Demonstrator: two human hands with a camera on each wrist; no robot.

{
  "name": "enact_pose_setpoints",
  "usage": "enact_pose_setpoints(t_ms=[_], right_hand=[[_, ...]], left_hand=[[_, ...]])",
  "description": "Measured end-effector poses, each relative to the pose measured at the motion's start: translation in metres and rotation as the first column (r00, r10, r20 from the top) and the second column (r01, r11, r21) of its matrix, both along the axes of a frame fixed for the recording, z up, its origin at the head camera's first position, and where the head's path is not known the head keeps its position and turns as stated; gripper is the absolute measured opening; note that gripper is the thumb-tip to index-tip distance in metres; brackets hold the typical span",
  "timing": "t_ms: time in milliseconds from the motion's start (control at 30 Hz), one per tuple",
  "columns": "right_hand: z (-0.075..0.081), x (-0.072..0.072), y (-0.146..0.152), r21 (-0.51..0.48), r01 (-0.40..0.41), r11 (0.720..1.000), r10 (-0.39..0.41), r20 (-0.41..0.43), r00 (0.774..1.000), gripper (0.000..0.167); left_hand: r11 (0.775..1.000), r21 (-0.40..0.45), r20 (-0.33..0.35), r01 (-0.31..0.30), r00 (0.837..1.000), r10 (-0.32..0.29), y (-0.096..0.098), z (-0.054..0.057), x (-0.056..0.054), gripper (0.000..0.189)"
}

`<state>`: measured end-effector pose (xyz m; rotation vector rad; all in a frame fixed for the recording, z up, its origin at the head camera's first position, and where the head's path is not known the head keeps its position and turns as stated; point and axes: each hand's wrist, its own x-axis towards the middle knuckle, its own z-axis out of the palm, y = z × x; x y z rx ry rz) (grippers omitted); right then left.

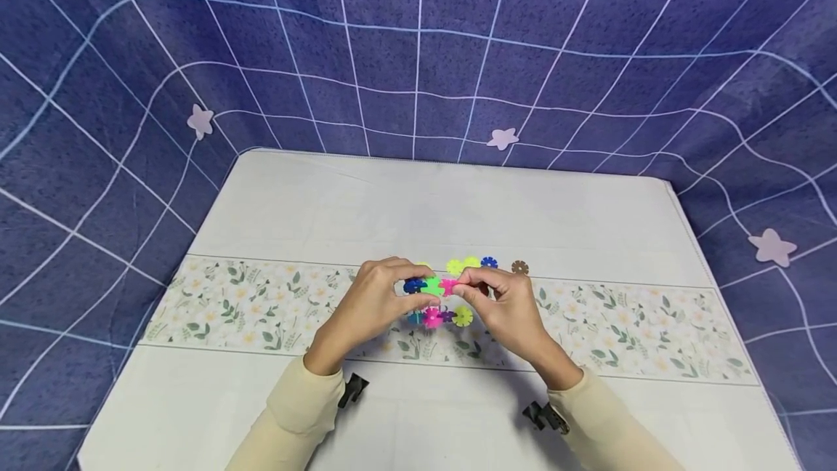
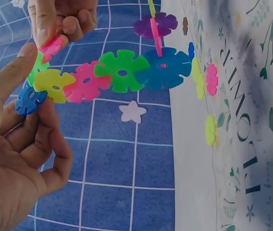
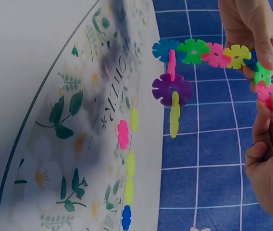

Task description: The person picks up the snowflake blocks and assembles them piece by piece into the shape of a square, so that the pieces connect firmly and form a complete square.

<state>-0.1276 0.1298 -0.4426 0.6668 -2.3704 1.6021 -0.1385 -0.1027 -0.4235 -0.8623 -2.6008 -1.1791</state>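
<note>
Both hands are raised above the table, close together, on a chain of slotted plastic snowflake discs. My left hand (image 1: 373, 300) pinches the chain near its blue disc (image 2: 31, 99) and green disc (image 3: 262, 74), between thumb and fingers. Thumb and fingertips of my right hand (image 1: 506, 307) pinch a pink disc (image 3: 268, 92), which meets that green disc. From the left hand the chain runs through a yellow disc (image 2: 55, 86), a pink one and a green one to a teal disc (image 2: 163, 70). There it turns through an edge-on pink disc to a purple disc (image 3: 172, 90) and a yellow one (image 3: 175, 114).
Loose discs lie on the table's floral band (image 1: 621, 325) beyond the hands: yellow discs (image 1: 471, 264), a dark blue disc (image 1: 489, 262), a brown disc (image 1: 519, 267) and a pink disc (image 3: 123, 134). A blue gridded curtain (image 1: 392, 57) with stars surrounds the white table (image 1: 314, 202).
</note>
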Motion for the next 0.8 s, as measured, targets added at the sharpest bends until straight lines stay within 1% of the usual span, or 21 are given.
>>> enact_pose_setpoints(t_ms=[100,200,367,467,533,667,733,800], right_hand=[[0.0,0.0,-0.001,-0.011,-0.003,1.0,0.003,0.024,1.0,0.01],[-0.001,0.001,-0.001,-0.025,-0.014,1.0,0.015,0.046,0.999,0.01],[-0.001,0.001,0.0,-0.053,-0.027,0.998,0.029,0.048,0.998,0.01],[0.0,0.0,0.0,-0.073,-0.032,0.997,0.036,0.056,0.998,0.01],[0.0,-0.001,0.0,-0.084,-0.036,0.996,0.042,0.066,0.997,0.01],[-0.003,-0.001,-0.002,-0.087,-0.054,0.995,0.061,0.079,0.995,0.01],[-0.003,-0.001,-0.003,-0.088,-0.061,0.994,0.069,0.088,0.994,0.009],[-0.002,-0.002,-0.002,-0.071,-0.063,0.995,0.071,0.119,0.99,0.006]], left_hand=[[1.0,-0.006,0.013,0.003,1.0,-0.003,-0.001,0.001,-0.001,0.034],[1.0,-0.016,0.047,0.003,0.999,-0.002,-0.002,0.002,0.0,0.033],[0.999,-0.035,0.09,-0.006,0.996,0.009,-0.002,0.003,0.0,0.034],[1.0,-0.008,0.088,-0.012,0.996,0.013,0.001,0.001,0.001,0.03],[1.0,0.025,0.09,-0.019,0.996,0.017,0.003,0.0,0.001,0.024],[0.996,0.077,0.1,-0.049,0.994,0.041,0.008,0.0,0.001,0.013],[0.994,0.09,0.105,-0.057,0.993,0.048,0.008,0.001,0.001,0.009],[0.994,0.091,0.108,-0.061,0.993,0.051,0.008,0.001,0.001,0.008]])
